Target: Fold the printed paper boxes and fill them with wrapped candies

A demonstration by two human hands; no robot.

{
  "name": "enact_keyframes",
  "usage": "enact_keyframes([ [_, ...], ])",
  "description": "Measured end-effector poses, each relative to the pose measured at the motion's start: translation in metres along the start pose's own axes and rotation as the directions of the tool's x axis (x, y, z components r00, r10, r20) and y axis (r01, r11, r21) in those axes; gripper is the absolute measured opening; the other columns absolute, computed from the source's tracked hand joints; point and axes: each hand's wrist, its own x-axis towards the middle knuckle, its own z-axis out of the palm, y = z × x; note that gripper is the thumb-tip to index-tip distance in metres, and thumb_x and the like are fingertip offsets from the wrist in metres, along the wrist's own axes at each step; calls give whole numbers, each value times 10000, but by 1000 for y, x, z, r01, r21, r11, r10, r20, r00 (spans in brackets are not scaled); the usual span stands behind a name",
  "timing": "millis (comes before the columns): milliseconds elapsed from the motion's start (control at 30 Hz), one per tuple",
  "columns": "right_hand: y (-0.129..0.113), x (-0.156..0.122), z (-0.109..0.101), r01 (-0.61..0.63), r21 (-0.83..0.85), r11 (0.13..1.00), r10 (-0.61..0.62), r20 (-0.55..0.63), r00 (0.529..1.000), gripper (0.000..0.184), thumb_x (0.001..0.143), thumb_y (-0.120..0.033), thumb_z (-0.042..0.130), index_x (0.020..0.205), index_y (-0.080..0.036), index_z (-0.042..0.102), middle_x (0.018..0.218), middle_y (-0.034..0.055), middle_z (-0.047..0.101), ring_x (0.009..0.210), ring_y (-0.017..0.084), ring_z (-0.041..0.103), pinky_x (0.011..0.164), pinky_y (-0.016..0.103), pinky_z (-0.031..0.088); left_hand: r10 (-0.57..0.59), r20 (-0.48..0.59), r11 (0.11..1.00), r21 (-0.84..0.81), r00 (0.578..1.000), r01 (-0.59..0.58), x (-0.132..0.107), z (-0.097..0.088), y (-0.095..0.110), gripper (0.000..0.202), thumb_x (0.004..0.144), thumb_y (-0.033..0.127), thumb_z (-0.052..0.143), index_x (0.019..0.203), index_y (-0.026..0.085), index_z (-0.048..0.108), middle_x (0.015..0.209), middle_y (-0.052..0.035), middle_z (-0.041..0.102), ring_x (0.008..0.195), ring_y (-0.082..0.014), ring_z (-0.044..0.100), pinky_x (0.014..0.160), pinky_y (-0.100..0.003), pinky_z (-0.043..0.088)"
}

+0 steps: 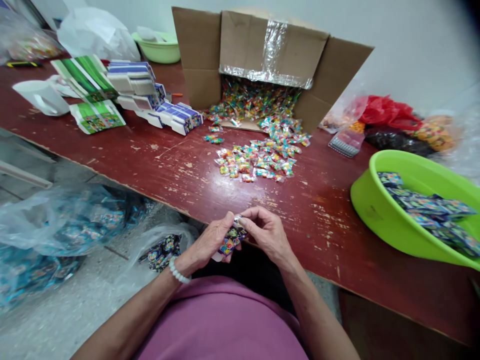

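Observation:
Both hands meet at the near edge of a worn red table [157, 160]. My left hand [208, 242] wraps around a small dark printed packet [231, 240] with colourful pictures. My right hand [264, 232] pinches the top end of the same packet with thumb and forefinger. A white bead bracelet sits on my left wrist. A heap of small colourful wrapped sweets [258, 160] lies on the table beyond my hands, spilling out of a cardboard box [262, 55] tipped on its side.
A lime-green basin [378, 210] at the right holds several dark packets. Stacks of flat blue and green cartons [123, 92] lie at the back left beside a white jug [43, 97]. Clear plastic bags of packets [63, 225] sit on the floor at left. Red and clear bags lie at the back right.

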Motion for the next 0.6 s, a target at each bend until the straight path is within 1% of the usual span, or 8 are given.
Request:
enact_keyframes([
  [67, 0, 3, 3, -7, -3, 1000, 7, -17, 1000, 193, 809, -380, 736, 842, -190, 723, 742, 22, 698, 628, 142, 602, 580, 249, 467, 6, 0, 1000, 28, 1000, -6, 0, -2, 1, 751, 855, 783, 349, 800, 116, 689, 639, -86, 664, 399, -110, 553, 380, -191, 389],
  [200, -1, 5, 12, -66, 51, 997, 68, -58, 996, 212, 786, -385, 744, 752, -181, 701, 667, 11, 662, 563, 130, 570, 516, 238, 437, 6, -15, 1000, 15, 1000, -6, 0, -4, 1, 691, 864, 750, 397, 800, 119, 670, 643, -79, 666, 401, -113, 555, 372, -191, 386],
  [267, -3, 3, 14, -55, 45, 997, 57, -49, 997, 223, 785, -395, 743, 735, -182, 697, 685, 12, 657, 560, 129, 572, 508, 238, 440, -21, -15, 999, -36, 1000, 20, 0, -4, -1, 656, 857, 735, 437, 811, 122, 664, 624, -67, 655, 387, -113, 544, 356, -193, 380],
  [367, -8, -2, 14, 25, -18, 1000, -25, -5, 1000, 208, 799, -392, 736, 743, -193, 712, 778, 24, 663, 616, 130, 591, 541, 238, 462, -39, -1, 984, -175, 999, 38, -1, -2, -6, 598, 852, 696, 484, 930, 133, 670, 615, -43, 644, 399, -123, 549, 356, -202, 399],
  [433, -12, -4, 13, 21, 5, 1000, -21, 17, 1000, 209, 803, -400, 731, 745, -200, 717, 808, 27, 666, 630, 130, 596, 546, 238, 470, -32, 0, 970, -242, 999, 31, -1, 0, -8, 582, 848, 671, 509, 1023, 138, 664, 622, -33, 642, 422, -129, 560, 367, -206, 419],
  [500, -12, -2, 13, -33, 76, 997, 32, 20, 999, 229, 782, -422, 748, 743, -198, 718, 783, 22, 670, 596, 127, 589, 527, 241, 473, -30, -13, 966, -256, 999, 26, 0, 2, -9, 597, 845, 675, 515, 1048, 133, 659, 627, -30, 637, 423, -122, 557, 371, -203, 425],
  [600, -5, 4, 18, -177, 235, 956, 187, -21, 982, 289, 704, -458, 803, 765, -191, 712, 637, -13, 645, 461, 108, 534, 438, 235, 434, -25, -36, 969, -246, 999, 16, 3, 6, -9, 637, 854, 714, 472, 1029, 127, 645, 650, -34, 635, 402, -110, 551, 364, -198, 416],
])
